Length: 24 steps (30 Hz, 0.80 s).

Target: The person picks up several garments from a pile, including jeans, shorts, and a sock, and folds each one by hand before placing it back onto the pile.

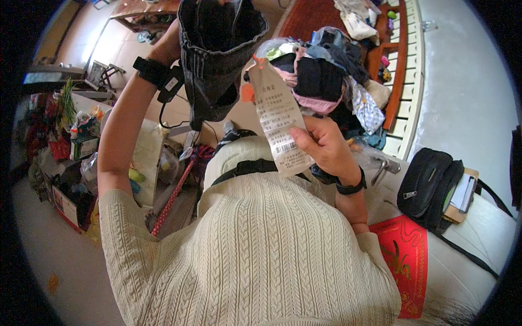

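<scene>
My left hand (pixel 168 44) grips a dark grey denim garment (pixel 212 67) by its side and holds it up, its wide opening facing me. The fingers are mostly hidden behind the cloth. Between thumb and fingers of my right hand (pixel 326 142) is a long, pale paper tag (pixel 277 118) with printed writing and a barcode. An orange piece (pixel 259 63) shows at the tag's upper end, close to the garment. Whether the tag is joined to the garment, I cannot tell.
A heap of clothes (pixel 320 79) lies ahead to the right, by a wooden bench (pixel 397 89). A black bag (pixel 428 187) and a red printed sheet (pixel 401 261) are at my right. On the left stand a cluttered box (pixel 67 208) and a red patterned pole (pixel 173 199).
</scene>
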Motion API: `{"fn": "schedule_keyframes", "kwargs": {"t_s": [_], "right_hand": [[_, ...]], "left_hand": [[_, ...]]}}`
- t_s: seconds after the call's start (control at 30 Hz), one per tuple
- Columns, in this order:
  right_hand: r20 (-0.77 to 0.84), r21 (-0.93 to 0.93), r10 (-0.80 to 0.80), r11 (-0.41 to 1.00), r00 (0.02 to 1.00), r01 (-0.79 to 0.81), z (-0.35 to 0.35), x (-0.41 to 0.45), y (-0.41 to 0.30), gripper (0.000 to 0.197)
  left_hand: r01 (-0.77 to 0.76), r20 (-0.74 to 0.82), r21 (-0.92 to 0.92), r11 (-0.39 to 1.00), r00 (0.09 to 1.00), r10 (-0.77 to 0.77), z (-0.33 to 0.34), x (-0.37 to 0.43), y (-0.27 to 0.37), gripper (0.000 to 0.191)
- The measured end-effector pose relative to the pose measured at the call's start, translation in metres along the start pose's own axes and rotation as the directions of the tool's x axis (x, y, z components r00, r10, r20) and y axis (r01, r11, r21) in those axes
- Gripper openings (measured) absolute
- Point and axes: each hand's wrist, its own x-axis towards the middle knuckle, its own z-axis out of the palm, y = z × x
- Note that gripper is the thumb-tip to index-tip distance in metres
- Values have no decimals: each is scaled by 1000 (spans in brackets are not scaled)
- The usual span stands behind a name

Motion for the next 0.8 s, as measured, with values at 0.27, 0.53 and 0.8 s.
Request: {"fn": "schedule_keyframes", "kwargs": {"t_s": [0.27, 0.53, 0.8], "right_hand": [[-3, -49, -8, 999, 1000, 7, -4, -3, -2, 33], [43, -17, 0, 1000, 999, 0, -8, -3, -1, 35], [56, 59, -3, 998, 998, -1, -6, -2, 0, 35]], "left_hand": [[13, -21, -22, 1000, 1000, -13, -6, -1, -4, 24], [18, -22, -38, 999, 1000, -19, -11, -2, -5, 24], [17, -33, -51, 999, 999, -18, -17, -5, -5, 24]]}}
